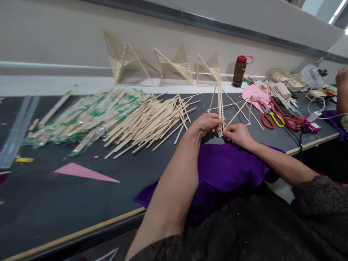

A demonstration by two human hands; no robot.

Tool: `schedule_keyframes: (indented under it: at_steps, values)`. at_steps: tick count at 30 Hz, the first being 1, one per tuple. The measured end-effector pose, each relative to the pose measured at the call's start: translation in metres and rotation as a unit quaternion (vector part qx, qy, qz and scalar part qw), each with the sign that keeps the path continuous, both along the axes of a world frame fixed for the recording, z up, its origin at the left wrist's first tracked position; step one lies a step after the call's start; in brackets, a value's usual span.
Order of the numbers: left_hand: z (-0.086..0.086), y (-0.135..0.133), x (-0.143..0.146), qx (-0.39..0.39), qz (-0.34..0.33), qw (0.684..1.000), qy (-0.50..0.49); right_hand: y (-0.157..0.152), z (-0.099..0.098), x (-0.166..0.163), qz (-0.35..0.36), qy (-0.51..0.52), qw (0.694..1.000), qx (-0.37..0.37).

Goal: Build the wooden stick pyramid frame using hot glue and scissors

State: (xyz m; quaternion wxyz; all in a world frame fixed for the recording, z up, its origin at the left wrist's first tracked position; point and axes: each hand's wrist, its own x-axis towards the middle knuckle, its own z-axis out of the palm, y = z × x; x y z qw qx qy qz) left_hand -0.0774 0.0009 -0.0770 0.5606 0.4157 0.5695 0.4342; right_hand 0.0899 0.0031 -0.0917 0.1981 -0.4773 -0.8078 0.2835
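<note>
A frame of joined wooden chopsticks stands on the dark table in front of me, several sticks running close together toward its near corner. My left hand is closed around those sticks just above the corner. Beside it, my right hand pinches at the same near corner, where a slanting stick meets the others; its fingertips hide the exact contact. To the left lies a heap of loose chopsticks, with wrapped chopsticks in clear and green packets farther left.
Three finished-looking stick frames lean near the wall. A brown bottle with red cap stands behind. Scissors with red and yellow handles lie right. Purple cloth hangs over the table edge. A pink paper triangle lies left. Another person's hand shows far right.
</note>
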Motion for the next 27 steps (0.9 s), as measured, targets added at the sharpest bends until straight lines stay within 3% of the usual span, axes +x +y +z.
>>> schedule_keyframes:
  at_steps: [5,10,13,15,17,19,21,24,27]
  values:
    - [0.001,-0.001,-0.001,-0.001,-0.004,1.0,-0.005,0.002,-0.003,0.0,0.003,0.026,1.0,-0.012]
    - [0.006,-0.006,-0.006,-0.001,-0.001,1.0,-0.02,-0.001,0.0,0.003,-0.019,0.098,0.992,-0.08]
    - [0.012,-0.011,-0.012,-0.013,0.036,0.999,-0.001,-0.003,0.001,0.008,-0.005,0.137,0.987,-0.089]
    - [0.016,-0.014,-0.015,-0.003,0.103,0.994,0.036,-0.004,0.003,0.014,0.02,0.14,0.99,-0.015]
    - [0.021,-0.018,-0.016,0.033,0.169,0.983,0.066,-0.003,0.006,0.02,0.057,0.113,0.985,0.121]
    - [0.025,-0.022,-0.014,0.068,0.174,0.98,0.071,0.0,0.013,0.027,0.099,0.053,0.96,0.258]
    - [0.028,-0.026,-0.007,0.071,0.096,0.991,0.066,0.005,0.023,0.033,0.151,-0.029,0.926,0.346]
    - [0.029,-0.031,0.005,0.038,-0.047,0.995,0.074,0.014,0.043,0.039,0.236,-0.145,0.867,0.415]
    - [0.025,-0.033,0.013,0.013,-0.086,0.995,0.04,0.022,0.059,0.043,0.312,-0.22,0.807,0.45]
